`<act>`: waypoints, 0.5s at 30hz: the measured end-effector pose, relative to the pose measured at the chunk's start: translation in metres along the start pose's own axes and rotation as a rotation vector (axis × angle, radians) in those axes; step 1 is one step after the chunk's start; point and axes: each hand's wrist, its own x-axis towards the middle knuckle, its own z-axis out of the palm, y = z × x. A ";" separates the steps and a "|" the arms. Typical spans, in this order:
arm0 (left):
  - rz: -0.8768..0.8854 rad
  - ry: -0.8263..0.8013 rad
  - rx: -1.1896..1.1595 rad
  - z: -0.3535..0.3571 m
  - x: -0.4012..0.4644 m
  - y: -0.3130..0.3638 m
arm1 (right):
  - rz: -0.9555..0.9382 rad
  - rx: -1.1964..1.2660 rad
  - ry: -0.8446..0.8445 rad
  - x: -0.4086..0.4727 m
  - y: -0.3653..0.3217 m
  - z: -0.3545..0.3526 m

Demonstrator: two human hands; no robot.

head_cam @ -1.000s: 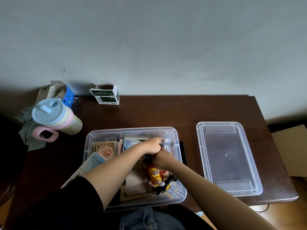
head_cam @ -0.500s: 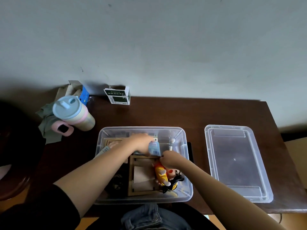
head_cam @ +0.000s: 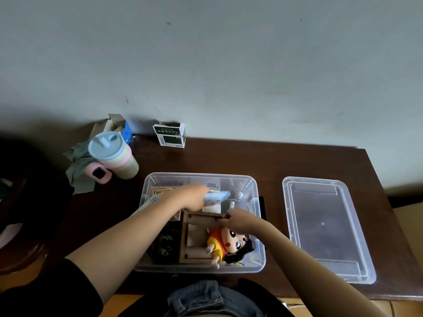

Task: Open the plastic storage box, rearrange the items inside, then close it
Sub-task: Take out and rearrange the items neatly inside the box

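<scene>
Lifting a pale blue packet (head_cam: 217,196) in my left hand (head_cam: 191,196) (right hand (head_cam: 238,220) pinching the wooden frame (head_cam: 201,216)), I risk snagging neighbouring clutter.

Both hands down in the open storage box (head_cam: 256,227), lid (head_cam: 325,227) lying off to the right on the surface (head_cam: 229,159).
Left hand (head_cam: 190,196) grips a pale blue packet (head_cam: 217,196) near the far wall; right hand (head_cam: 240,220) rests at the wooden frame (head_cam: 183,236), just above the yellow-shirted doll (head_cam: 225,244).
</scene>
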 end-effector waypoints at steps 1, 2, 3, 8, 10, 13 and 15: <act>-0.006 0.048 -0.004 -0.004 -0.004 -0.002 | 0.001 0.005 0.004 -0.001 0.000 0.002; -0.016 0.096 -0.012 -0.008 -0.007 -0.005 | -0.002 0.012 0.018 -0.001 0.001 0.003; -0.023 0.127 -0.023 -0.011 -0.010 -0.009 | -0.001 0.014 0.033 -0.001 0.001 0.004; -0.043 0.172 -0.185 -0.014 -0.026 -0.022 | -0.023 0.017 0.092 -0.002 -0.001 0.003; -0.061 0.238 -0.321 -0.014 -0.033 -0.027 | -0.034 0.044 0.107 0.000 -0.002 0.001; -0.096 0.321 -0.673 -0.014 -0.046 -0.035 | -0.034 0.116 0.183 0.002 -0.002 -0.002; -0.118 0.369 -0.854 -0.014 -0.057 -0.039 | -0.045 0.123 0.228 0.003 -0.003 -0.004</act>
